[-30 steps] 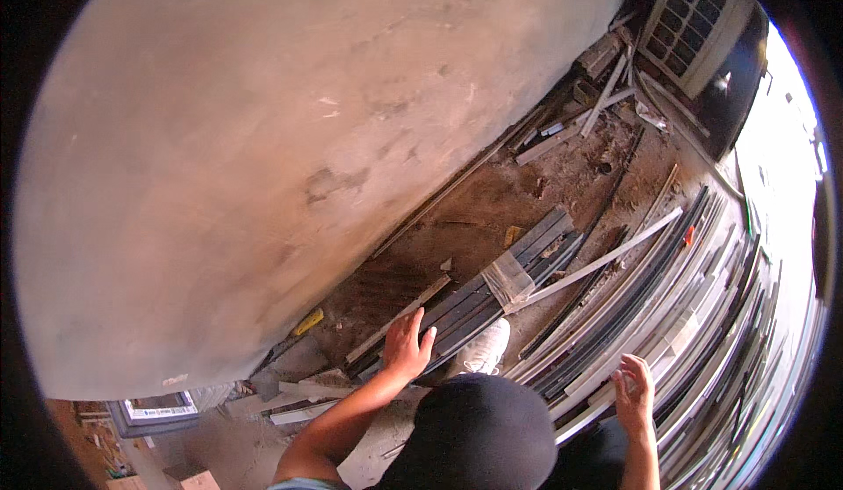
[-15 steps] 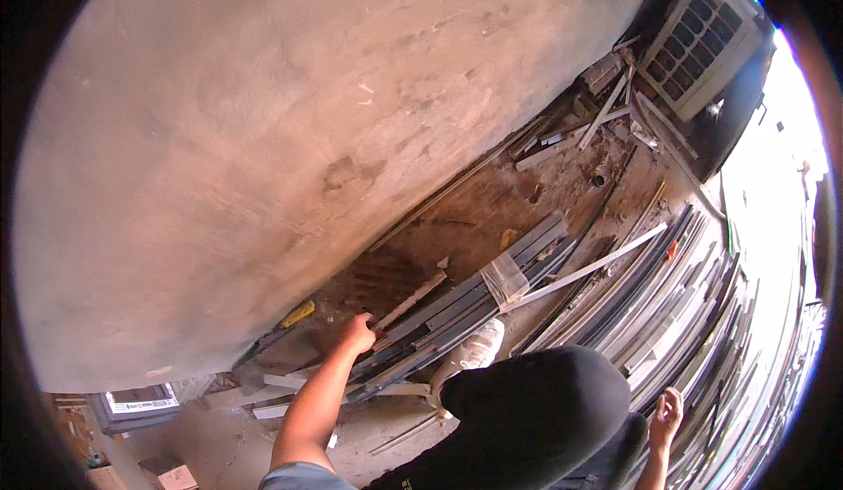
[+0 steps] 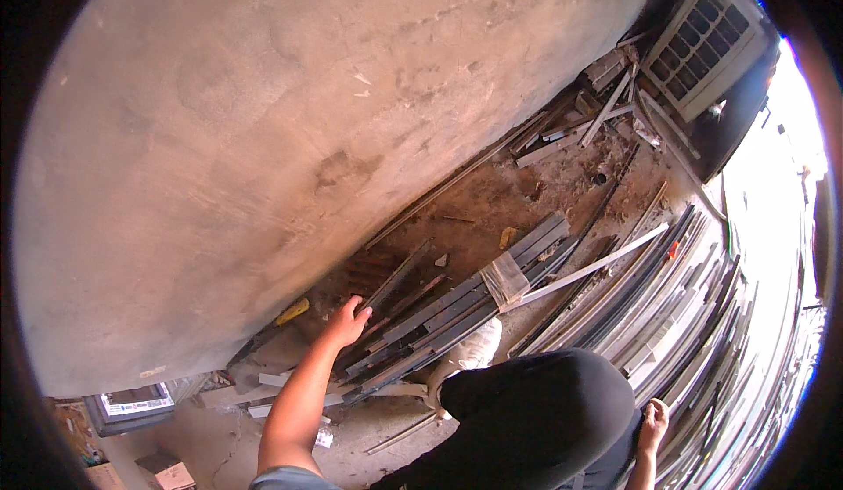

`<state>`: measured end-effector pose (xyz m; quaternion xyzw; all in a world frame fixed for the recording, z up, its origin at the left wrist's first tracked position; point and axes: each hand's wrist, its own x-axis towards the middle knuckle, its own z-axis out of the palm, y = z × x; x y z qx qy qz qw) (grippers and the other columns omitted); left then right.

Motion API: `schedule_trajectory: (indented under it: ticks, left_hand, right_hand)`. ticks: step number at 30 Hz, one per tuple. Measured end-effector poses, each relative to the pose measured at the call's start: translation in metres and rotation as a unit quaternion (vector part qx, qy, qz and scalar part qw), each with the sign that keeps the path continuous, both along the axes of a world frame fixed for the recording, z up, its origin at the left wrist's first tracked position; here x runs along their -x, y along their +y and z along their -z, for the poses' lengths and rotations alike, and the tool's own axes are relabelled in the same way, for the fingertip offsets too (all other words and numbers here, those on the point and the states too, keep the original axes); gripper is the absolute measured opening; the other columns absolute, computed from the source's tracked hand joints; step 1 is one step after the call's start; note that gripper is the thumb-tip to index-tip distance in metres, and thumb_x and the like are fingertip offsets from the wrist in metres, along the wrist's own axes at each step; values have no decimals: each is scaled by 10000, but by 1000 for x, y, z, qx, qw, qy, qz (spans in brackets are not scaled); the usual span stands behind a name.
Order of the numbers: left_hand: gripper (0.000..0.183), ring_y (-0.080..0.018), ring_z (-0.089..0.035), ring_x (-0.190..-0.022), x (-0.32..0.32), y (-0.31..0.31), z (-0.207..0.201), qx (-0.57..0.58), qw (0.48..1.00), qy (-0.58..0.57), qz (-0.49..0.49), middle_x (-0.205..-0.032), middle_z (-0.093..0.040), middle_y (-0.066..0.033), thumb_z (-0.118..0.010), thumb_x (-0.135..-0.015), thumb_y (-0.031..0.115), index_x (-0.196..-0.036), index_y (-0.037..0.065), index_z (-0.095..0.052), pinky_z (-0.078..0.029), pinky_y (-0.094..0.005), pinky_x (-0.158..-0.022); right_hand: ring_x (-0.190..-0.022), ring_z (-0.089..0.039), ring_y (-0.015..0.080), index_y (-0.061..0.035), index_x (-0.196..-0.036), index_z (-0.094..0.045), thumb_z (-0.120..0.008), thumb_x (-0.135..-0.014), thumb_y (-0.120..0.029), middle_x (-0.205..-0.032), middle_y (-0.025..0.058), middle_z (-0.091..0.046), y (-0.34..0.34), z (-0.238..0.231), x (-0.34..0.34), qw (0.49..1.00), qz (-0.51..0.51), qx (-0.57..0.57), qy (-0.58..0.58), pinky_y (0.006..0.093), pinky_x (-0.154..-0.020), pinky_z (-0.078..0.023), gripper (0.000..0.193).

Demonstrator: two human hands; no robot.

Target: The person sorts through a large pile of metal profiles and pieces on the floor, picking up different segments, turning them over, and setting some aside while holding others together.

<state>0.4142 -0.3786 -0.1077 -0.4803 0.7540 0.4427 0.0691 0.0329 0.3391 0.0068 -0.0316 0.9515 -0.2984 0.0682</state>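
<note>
My left hand point(image 3: 349, 321) is closed round the near end of a long, narrow strip point(image 3: 397, 273). The strip slants up and away, between the wall and a bundle of grey metal bars point(image 3: 457, 307); I cannot tell its material. Clear wrapping point(image 3: 505, 281) binds the bundle near its far end. To the right, my right hand point(image 3: 652, 424) hangs beside my dark-clothed knee with its fingers loosely bent. Nothing shows in it. My foot in a pale shoe point(image 3: 479, 345) is planted right against the bundle.
A stained wall point(image 3: 263, 139) runs along the left. Many long metal lengths point(image 3: 676, 314) cover the floor on the right. Scrap pieces point(image 3: 606, 117) and a panel with a grid of openings point(image 3: 702, 42) stand at the far end. A yellow object point(image 3: 292, 312) lies by the wall.
My left hand has lifted the strip off the side of the bundle and shifted it left, toward the wall. My right hand has moved slightly left and down, nearer my knee.
</note>
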Motion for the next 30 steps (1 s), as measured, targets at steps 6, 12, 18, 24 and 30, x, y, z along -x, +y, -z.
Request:
schedule_trajectory:
  ticks: [6,12,18,24,30]
  left_hand:
    - [529,-427,-665,-1093,22,19,-14,63,984,-138,97,-1142,-693,-249,-827,-796,292,-1195,52,-578,-528,-504,-884]
    - [520,-345,-697,-1006,-1,7,3,26,995,-49,79,-1070,-723,-223,-825,-768,225,-1223,40,-656,-534,-442,-887]
    - [510,-219,-672,-959,27,-30,-42,-157,985,35,69,-1095,-729,-127,-816,-821,260,-1217,-31,-679,-520,-375,-912]
    - [490,-199,-634,-994,119,-39,-129,-266,950,162,23,-1068,-686,-99,-803,-855,249,-1241,-11,-647,-533,-367,-875]
    - [287,-214,-688,-737,272,-7,-253,-335,909,240,59,-891,-693,-90,-755,-913,205,-1106,20,-649,-580,-393,-683]
  right_hand:
    - [-801,-573,103,-44,-1116,-694,-646,-995,-136,-903,8,-646,15,17,3,998,36,52,-16,272,-758,-490,159]
    - [-789,-567,95,-34,-1140,-691,-637,-1004,-164,-864,8,-639,23,22,6,997,39,60,-38,266,-746,-484,196]
    - [-771,-558,96,-32,-1129,-687,-638,-1009,-180,-855,-3,-630,11,21,6,996,57,60,-42,262,-730,-473,196]
    - [-865,-641,139,-25,-1099,-683,-642,-1000,-135,-958,47,-682,-21,17,5,998,43,43,23,281,-801,-516,153]
    - [-1006,-689,184,-19,-1161,-687,-674,-984,-121,-1085,92,-705,-111,-24,24,977,9,213,9,323,-884,-550,205]
